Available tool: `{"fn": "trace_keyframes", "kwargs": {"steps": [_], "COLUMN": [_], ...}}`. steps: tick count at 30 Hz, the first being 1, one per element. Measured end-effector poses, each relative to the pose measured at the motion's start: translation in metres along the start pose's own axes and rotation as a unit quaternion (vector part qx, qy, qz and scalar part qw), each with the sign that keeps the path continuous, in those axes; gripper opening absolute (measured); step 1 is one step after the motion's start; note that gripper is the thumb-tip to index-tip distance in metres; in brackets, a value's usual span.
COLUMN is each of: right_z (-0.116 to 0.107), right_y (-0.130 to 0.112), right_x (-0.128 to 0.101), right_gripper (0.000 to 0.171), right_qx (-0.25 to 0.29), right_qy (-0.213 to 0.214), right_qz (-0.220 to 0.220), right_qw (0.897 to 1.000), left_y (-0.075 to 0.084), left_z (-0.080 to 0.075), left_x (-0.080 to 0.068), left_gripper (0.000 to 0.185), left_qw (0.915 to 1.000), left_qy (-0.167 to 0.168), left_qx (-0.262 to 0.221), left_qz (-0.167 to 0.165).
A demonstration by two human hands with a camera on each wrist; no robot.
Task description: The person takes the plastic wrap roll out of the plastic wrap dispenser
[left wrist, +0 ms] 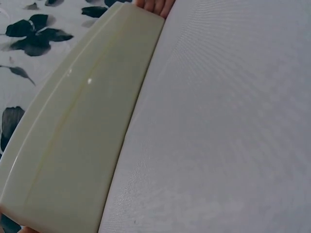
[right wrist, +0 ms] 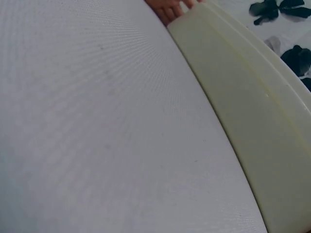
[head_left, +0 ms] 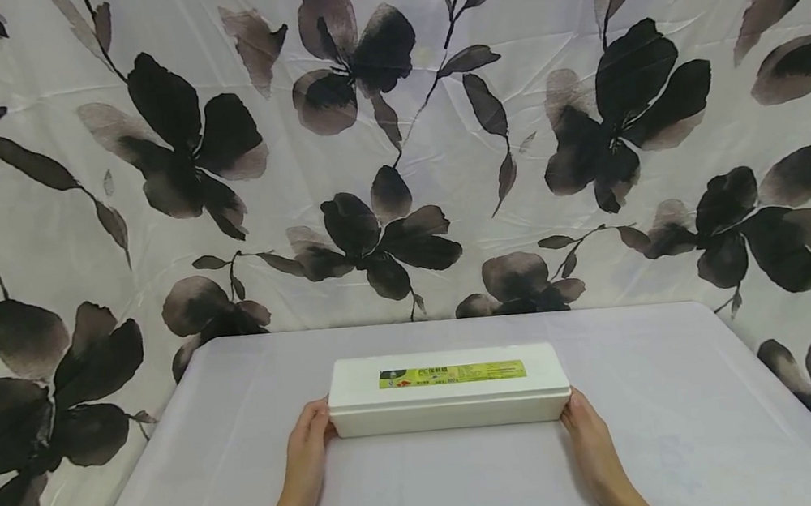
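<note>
A long white cling film box (head_left: pixel 450 414) with a yellow-green label (head_left: pixel 452 374) lies lengthwise across the table, label side up. My left hand (head_left: pixel 306 456) holds its left end, and my right hand (head_left: pixel 594 440) grips the right end. In the left wrist view the pale front face of the box (left wrist: pixel 97 111) fills the left side, with the fingers of the right hand (left wrist: pixel 156 6) at its far end. From the right wrist the box (right wrist: pixel 243 107) slants down the right side, the left hand's fingers (right wrist: pixel 168 10) at its far corner.
A white cloth covers the table (head_left: pixel 457 484), whose far edge runs just behind the box. Beyond it hangs a pale curtain (head_left: pixel 483 140) printed with dark flowers, which also shows at both sides of the table.
</note>
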State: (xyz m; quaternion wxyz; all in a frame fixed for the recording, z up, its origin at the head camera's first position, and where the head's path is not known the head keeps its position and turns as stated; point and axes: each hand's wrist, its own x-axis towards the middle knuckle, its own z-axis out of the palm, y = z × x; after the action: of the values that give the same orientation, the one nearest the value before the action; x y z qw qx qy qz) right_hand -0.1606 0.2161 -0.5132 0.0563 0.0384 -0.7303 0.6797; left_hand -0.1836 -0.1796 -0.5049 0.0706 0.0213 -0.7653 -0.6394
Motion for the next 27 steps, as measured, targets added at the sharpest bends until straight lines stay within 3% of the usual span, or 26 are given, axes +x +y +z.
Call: {"fn": "trace_keyframes", "kwargs": {"steps": [4,12,20,27], "right_z": [-0.0007,-0.0003,-0.006,-0.007], "right_y": [-0.003,-0.0089,-0.0084,-0.0095], "right_x": [-0.0024,-0.0048,-0.0065,-0.0061], "right_gripper": [0.066,0.066,0.064,0.062], "right_qx": [-0.007,-0.038,-0.063,-0.039], "right_qy": [0.038,0.121,0.183,0.222], "right_qz": [0.0,0.032,0.042,0.036], "right_qw": [0.999,0.991,0.98,0.974], "left_y": [-0.0015,0.0007,-0.0016,-0.0032], "left_z": [-0.0004,-0.0016,0.0008,0.0004], "left_x": [-0.0027,-0.0018,0.0,-0.0013], "left_gripper": [0.044,0.048,0.048,0.046], "left_qw": [0.9999,0.9995,0.9994,0.9992], "left_qy": [-0.003,0.017,0.01,0.028], "left_qx": [0.013,-0.015,-0.033,-0.025], "left_qz": [-0.002,-0.022,0.001,0.014]}}
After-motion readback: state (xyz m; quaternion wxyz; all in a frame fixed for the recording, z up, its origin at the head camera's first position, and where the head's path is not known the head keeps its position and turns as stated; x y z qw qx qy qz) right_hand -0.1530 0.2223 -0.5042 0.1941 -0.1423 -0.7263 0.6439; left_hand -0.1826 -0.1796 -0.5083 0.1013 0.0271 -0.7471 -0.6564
